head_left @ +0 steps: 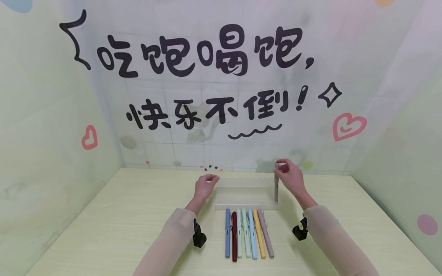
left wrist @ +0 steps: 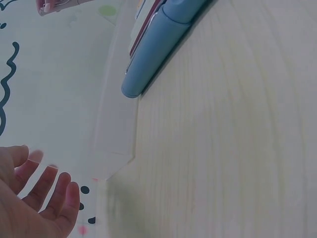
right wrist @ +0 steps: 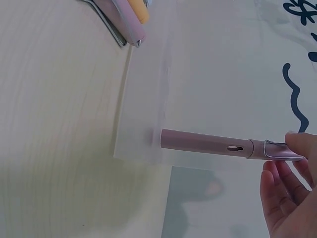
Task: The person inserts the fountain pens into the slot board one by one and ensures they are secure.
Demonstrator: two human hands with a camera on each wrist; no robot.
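Observation:
A clear pen stand point(head_left: 246, 193) stands at the back of the table, with a scalloped upper rim. My right hand point(head_left: 291, 177) pinches a mauve pen point(head_left: 276, 188) by its clipped cap, upright at the stand's right end. In the right wrist view the pen's point(right wrist: 205, 142) lower end is at the stand's ledge point(right wrist: 141, 109). At the upper left corner my left hand point(head_left: 206, 186) pinches the stand's edge between thumb and fingers; its other fingers point(left wrist: 59, 198) spread loosely behind the clear sheet.
Several pens lie side by side before the stand: blue point(head_left: 227, 234), dark red point(head_left: 234, 237), two pale green point(head_left: 239, 234), light blue point(head_left: 253, 235), yellow point(head_left: 259, 234) and mauve point(head_left: 266, 234). A printed backdrop point(head_left: 214, 153) rises behind the wooden table point(head_left: 138, 214).

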